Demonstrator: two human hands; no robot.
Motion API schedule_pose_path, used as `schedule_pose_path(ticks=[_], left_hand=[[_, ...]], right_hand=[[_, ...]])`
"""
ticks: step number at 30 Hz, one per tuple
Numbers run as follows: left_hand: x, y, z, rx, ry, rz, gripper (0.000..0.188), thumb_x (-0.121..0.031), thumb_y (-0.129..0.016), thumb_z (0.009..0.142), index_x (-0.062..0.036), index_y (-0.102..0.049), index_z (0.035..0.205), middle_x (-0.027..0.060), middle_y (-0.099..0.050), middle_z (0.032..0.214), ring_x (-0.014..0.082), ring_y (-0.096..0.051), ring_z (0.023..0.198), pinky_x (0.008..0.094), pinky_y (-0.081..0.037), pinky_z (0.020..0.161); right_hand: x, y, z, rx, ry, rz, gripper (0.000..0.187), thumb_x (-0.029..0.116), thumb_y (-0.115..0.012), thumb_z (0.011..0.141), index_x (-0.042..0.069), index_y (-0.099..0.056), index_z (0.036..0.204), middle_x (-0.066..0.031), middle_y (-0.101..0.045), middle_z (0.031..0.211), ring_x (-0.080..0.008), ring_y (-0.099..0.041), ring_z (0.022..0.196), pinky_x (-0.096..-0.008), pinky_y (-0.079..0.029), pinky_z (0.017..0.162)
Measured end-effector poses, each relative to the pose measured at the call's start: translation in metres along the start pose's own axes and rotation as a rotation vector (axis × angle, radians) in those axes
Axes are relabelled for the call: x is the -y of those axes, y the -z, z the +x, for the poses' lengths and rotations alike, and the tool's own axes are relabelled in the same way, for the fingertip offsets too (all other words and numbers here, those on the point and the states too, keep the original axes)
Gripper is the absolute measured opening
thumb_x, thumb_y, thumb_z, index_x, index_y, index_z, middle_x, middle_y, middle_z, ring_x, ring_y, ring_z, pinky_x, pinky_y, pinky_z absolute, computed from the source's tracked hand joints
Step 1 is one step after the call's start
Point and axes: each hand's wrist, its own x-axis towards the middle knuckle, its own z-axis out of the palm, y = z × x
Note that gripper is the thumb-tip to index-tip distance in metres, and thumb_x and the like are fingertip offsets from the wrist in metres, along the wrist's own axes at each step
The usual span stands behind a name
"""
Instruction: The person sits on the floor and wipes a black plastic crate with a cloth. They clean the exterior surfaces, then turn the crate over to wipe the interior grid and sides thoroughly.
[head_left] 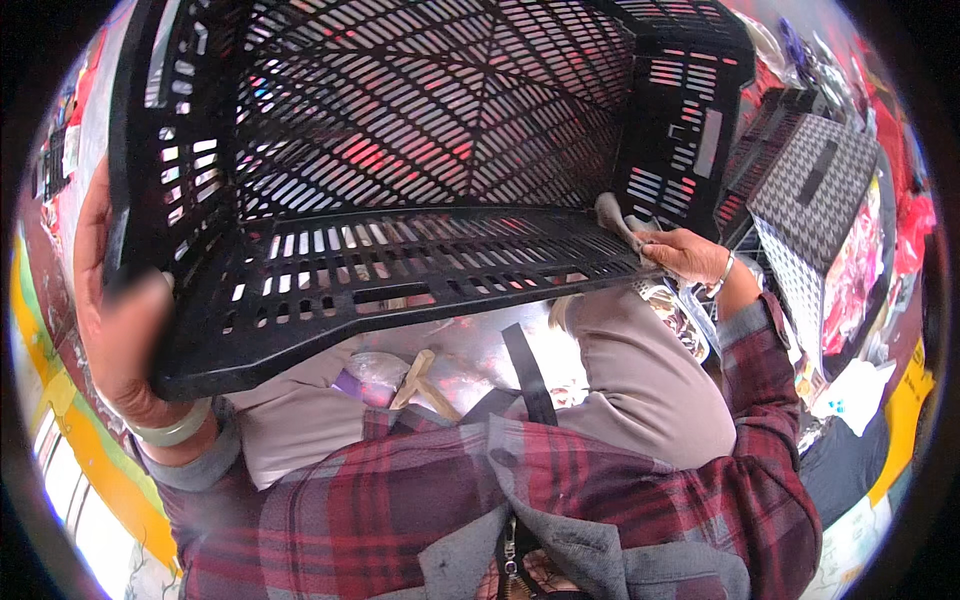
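With the black slatted plastic crate point(430, 212) tilted open toward the person's lap point(640, 370), the left hand point(125, 325) clamps its left end, apparently to steady it, leaving the right hand point(695, 258), closed on a pale grey rag point(612, 218), access to the inner right corner.

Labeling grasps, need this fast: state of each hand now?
Left hand: closed, holding the black crate by its left side.
Right hand: closed, holding a greyish cloth.
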Motion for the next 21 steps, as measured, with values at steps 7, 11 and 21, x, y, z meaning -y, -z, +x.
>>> schedule_pose_path(ticks=[7,11,21], left_hand=[[-0.001,-0.002,-0.001,-0.029,0.016,-0.007,0.081,-0.017,-0.056,0.064,0.0075,-0.030,0.137,0.0240,-0.046,0.130,0.0330,-0.052,0.116,0.0408,-0.039,0.101],[-0.008,-0.011,-0.004,-0.101,0.046,-0.028,0.081,-0.016,-0.054,0.063,0.0084,-0.029,0.137,0.0250,-0.047,0.129,0.0340,-0.052,0.115,0.0413,-0.039,0.102],[-0.001,-0.003,-0.002,-0.025,0.043,-0.211,0.078,-0.007,-0.056,0.062,0.0101,-0.032,0.134,0.0208,-0.044,0.133,0.0266,-0.049,0.120,0.0357,-0.035,0.105]], right_hand=[[0.050,-0.015,0.026,-0.021,0.164,0.161,0.038,0.020,-0.044,0.096,-0.004,-0.052,0.124,-0.0123,-0.062,0.111,-0.0168,-0.056,0.100,-0.0276,-0.041,0.092],[0.132,-0.033,0.065,0.062,0.234,0.241,0.037,0.020,-0.045,0.096,-0.005,-0.053,0.122,-0.0134,-0.059,0.119,-0.0181,-0.055,0.108,-0.0281,-0.040,0.096],[0.284,-0.083,0.121,0.137,1.018,0.060,0.056,0.035,-0.043,0.096,0.002,-0.031,0.140,-0.0252,-0.041,0.136,-0.0351,-0.042,0.125,-0.0383,-0.035,0.103]])
